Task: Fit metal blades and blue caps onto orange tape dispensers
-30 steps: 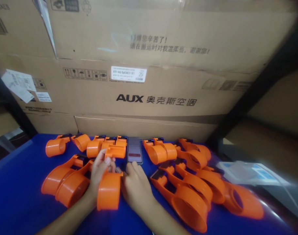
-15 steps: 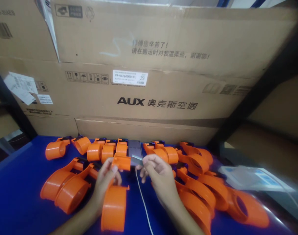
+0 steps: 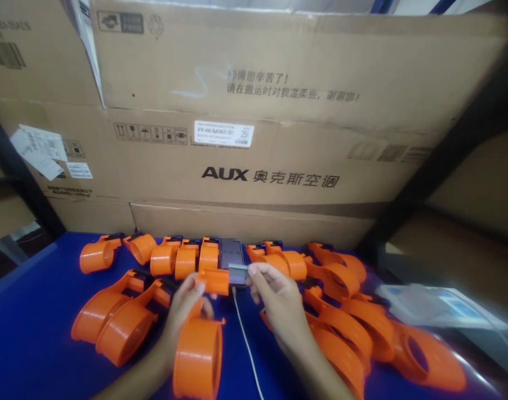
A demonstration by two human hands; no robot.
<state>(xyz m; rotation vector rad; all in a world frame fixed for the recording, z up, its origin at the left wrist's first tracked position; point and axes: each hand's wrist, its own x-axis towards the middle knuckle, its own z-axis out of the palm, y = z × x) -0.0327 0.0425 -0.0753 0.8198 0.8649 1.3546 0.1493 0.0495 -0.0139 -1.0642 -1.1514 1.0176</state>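
My left hand point(image 3: 184, 304) is closed around the neck of an orange plastic tape dispenser point(image 3: 195, 358), whose wide ring hangs below the fingers. The dispenser's flat head points right. Between the thumb and fingers of my right hand point(image 3: 277, 297) is a small thin grey plate point(image 3: 238, 271), held about level. Its left edge meets or overlaps the right end of the orange head; I cannot tell whether it sits inside. Behind the plate lies a phone point(image 3: 232, 253) with a white cable point(image 3: 246, 347) running toward me.
Several orange tape dispensers with dark ends lie on the blue tabletop point(image 3: 37, 311), at left point(image 3: 127, 333) and right point(image 3: 341, 353). A large cardboard box point(image 3: 270, 144) stands behind. A plastic-wrapped white packet point(image 3: 437, 305) is at right, near a dark frame post point(image 3: 437, 150).
My right hand has brought the grey plate from a tilted position to level, against the dispenser head's right end. My left hand keeps its hold. The view has shifted slightly.
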